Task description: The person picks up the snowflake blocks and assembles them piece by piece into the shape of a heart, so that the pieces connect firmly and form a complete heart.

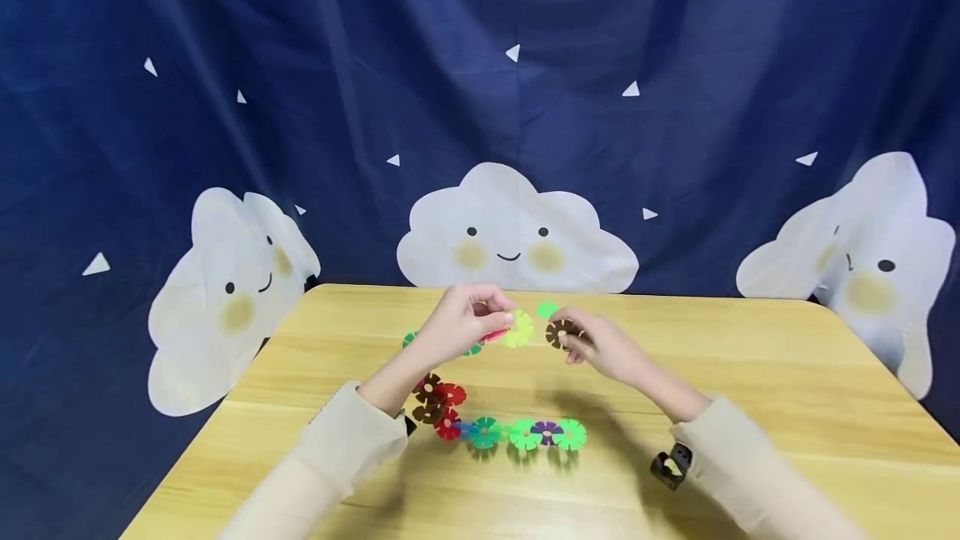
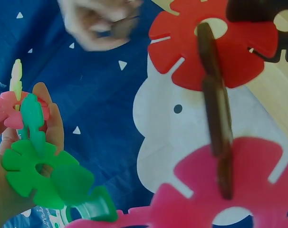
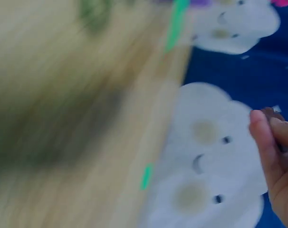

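Observation:
Near the far edge of the table, my left hand [image 1: 467, 322] pinches the end of a chain of slotted plastic flower discs, by a yellow disc [image 1: 519, 329] and a pink disc [image 2: 10, 110]. From there the chain curves round past a green disc [image 2: 37, 173], red and brown discs, then along the front to a light green disc [image 1: 572, 434]. A short gap to the right, my right hand [image 1: 609, 347] holds a loose brown disc [image 1: 556, 334] between thumb and fingers. In the right wrist view the brown disc [image 3: 273, 114] is mostly hidden by the fingers.
A single green disc [image 1: 547, 309] lies on the wooden table [image 1: 750, 407] behind my right hand. The table's far edge meets a dark blue curtain [image 1: 480, 107] printed with white clouds. A black band [image 1: 671, 467] sits at my right sleeve.

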